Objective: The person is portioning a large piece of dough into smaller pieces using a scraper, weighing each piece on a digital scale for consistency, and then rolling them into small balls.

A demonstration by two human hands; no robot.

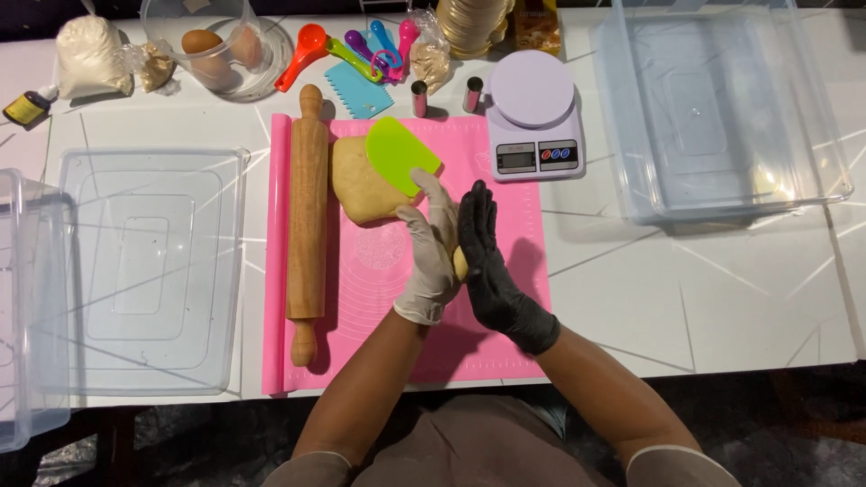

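Dough ball [461, 262], small and tan, sits pressed between the two palms above the pink mat [505, 298]; only a sliver of it shows between them. The left hand [431, 261] wears a pale glove, the right hand [487, 261] a black one, and both stand on edge, palm to palm. The fingers [442, 207] of each hand are straight and held together, pointing away from the body, flat against the ball rather than curled round it.

Just beyond the fingertips lies a larger slab of dough [361, 185] on the mat, with a green scraper [400, 153] resting on its far right corner. A wooden rolling pin [308, 225] lies lengthwise along the mat's left side, beside the slab.

On the white counter [686, 298], a kitchen scale [534, 117] stands at the mat's far right corner, two small metal cylinders [420, 97] near it. A clear lid [149, 271] lies left of the mat and a clear tub [722, 108] far right. Along the back edge are coloured measuring spoons [361, 45], a blue comb scraper [359, 93], a bowl of eggs [216, 50] and a bag of flour [88, 56].
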